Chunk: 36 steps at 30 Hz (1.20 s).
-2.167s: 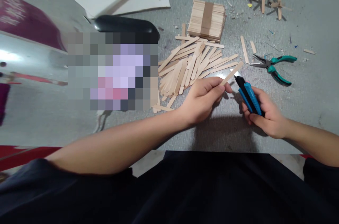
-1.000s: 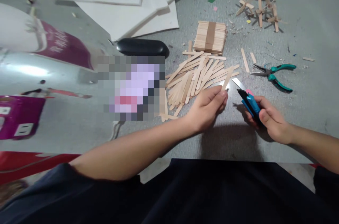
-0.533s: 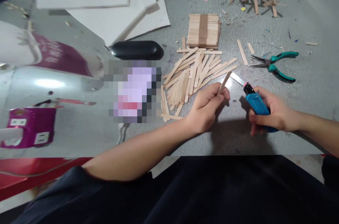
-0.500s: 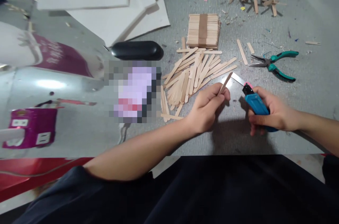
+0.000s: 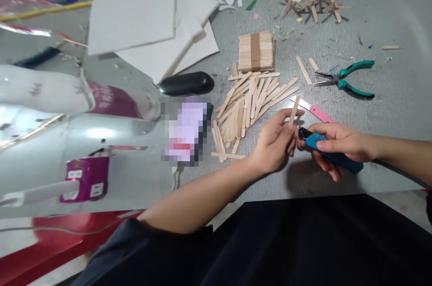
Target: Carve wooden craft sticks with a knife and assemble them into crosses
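Observation:
Between the thumb and fingers of my left hand (image 5: 275, 142) is a wooden craft stick (image 5: 294, 110), tilted upward. My right hand (image 5: 340, 144) is wrapped round a blue tool with a black tip (image 5: 312, 139), whose tip is close to my left fingertips. A pink-handled knife (image 5: 317, 112) with a pale blade lies on the table just beyond both hands. To the left of my left hand spreads a pile of loose craft sticks (image 5: 249, 101), and behind it sits a banded bundle of sticks (image 5: 265, 52).
Green-handled pliers (image 5: 356, 79) lie at the right. Crossed stick pieces (image 5: 313, 0) stand at the back. Left of the pile are a phone (image 5: 189, 130), a black case (image 5: 189, 83), white boards (image 5: 135, 15), a plastic bottle (image 5: 111, 101) and a purple power block (image 5: 86, 178).
The view has shifted left. My right hand with the blue tool has come nearer my left hand. The knife's pink handle shows more, and the held stick has moved relative to the blade.

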Tool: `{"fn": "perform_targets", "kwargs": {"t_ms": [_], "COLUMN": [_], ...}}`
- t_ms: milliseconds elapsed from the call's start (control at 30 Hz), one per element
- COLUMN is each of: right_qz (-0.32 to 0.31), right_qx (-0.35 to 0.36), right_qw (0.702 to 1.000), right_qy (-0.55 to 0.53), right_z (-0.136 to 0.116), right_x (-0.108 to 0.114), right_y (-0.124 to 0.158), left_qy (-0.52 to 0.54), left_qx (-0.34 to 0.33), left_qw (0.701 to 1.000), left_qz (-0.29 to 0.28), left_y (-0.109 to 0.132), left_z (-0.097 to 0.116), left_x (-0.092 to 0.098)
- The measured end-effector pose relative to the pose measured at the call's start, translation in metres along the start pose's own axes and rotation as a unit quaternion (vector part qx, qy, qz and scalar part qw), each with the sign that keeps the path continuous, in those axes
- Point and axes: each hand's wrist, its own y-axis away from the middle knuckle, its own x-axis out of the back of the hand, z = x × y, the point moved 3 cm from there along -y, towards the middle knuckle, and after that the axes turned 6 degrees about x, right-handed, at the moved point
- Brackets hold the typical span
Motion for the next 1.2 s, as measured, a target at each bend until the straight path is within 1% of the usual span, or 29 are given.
{"fn": "perform_targets", "kwargs": {"t_ms": [67, 167, 233, 333, 400, 467, 533, 600, 633, 667, 733, 767, 833, 900, 933, 1033, 1167, 1200], "right_qz": [-0.014, -0.022, -0.018, -0.022, -0.034, -0.035, -0.034, -0.039, -0.045, -0.051, -0.058, -0.059, -0.054, -0.047, -0.041, -0.012, 0.0, -0.001], "right_qx": [-0.001, 0.005, 0.008, 0.013, 0.012, 0.01, 0.009, 0.012, 0.012, 0.013, 0.018, 0.019, 0.02, 0.014, 0.011, -0.002, -0.04, -0.052], "right_qw": [1.0, 1.0, 1.0, 1.0, 0.999, 0.999, 0.999, 0.999, 0.999, 0.998, 0.998, 0.998, 0.998, 0.999, 0.999, 0.999, 0.997, 0.996], "right_qy": [-0.006, -0.01, -0.011, -0.012, -0.014, -0.017, -0.021, -0.026, -0.027, -0.028, -0.027, -0.027, -0.025, -0.022, -0.024, -0.036, -0.064, -0.07], "right_z": [-0.002, -0.006, -0.008, -0.008, -0.007, -0.006, -0.005, -0.004, -0.005, -0.005, -0.006, -0.006, -0.007, -0.009, -0.011, -0.018, -0.024, -0.024], "right_x": [0.001, 0.003, 0.006, 0.009, 0.01, 0.01, 0.01, 0.008, 0.008, 0.007, 0.008, 0.009, 0.011, 0.013, 0.013, 0.013, 0.012, 0.013], "right_y": [-0.002, -0.004, -0.003, -0.002, -0.002, -0.002, -0.002, -0.002, -0.002, -0.001, -0.001, -0.001, -0.002, -0.003, -0.003, -0.005, -0.005, -0.004], "left_qy": [0.012, 0.002, -0.002, 0.022, 0.033, 0.014, -0.035, -0.096, -0.127, -0.156, -0.194, -0.194, -0.16, -0.123, -0.108, -0.088, -0.081, -0.088], "left_qx": [0.01, 0.01, 0.027, 0.067, 0.07, 0.046, 0.002, -0.04, -0.05, -0.053, -0.037, -0.019, 0.018, 0.028, 0.022, 0.003, -0.002, -0.004], "left_qw": [1.0, 1.0, 0.999, 0.993, 0.991, 0.994, 0.997, 0.994, 0.991, 0.986, 0.98, 0.98, 0.981, 0.981, 0.983, 0.987, 0.986, 0.987], "left_qz": [-0.007, -0.018, -0.047, -0.098, -0.113, -0.101, -0.062, -0.014, 0.006, 0.012, -0.01, -0.038, -0.105, -0.145, -0.149, -0.136, -0.144, -0.135], "left_y": [-0.001, 0.0, 0.001, 0.003, 0.003, 0.003, 0.004, 0.007, 0.008, 0.009, 0.008, 0.006, -0.001, -0.011, -0.016, -0.025, -0.023, -0.021], "left_z": [0.0, 0.002, 0.002, 0.0, -0.003, -0.005, -0.005, -0.001, 0.004, 0.009, 0.022, 0.027, 0.035, 0.036, 0.034, 0.023, 0.013, 0.013], "left_x": [-0.003, -0.006, -0.006, -0.004, -0.002, 0.0, 0.002, 0.002, 0.001, 0.0, -0.005, -0.008, -0.013, -0.014, -0.013, -0.005, -0.001, -0.001]}}
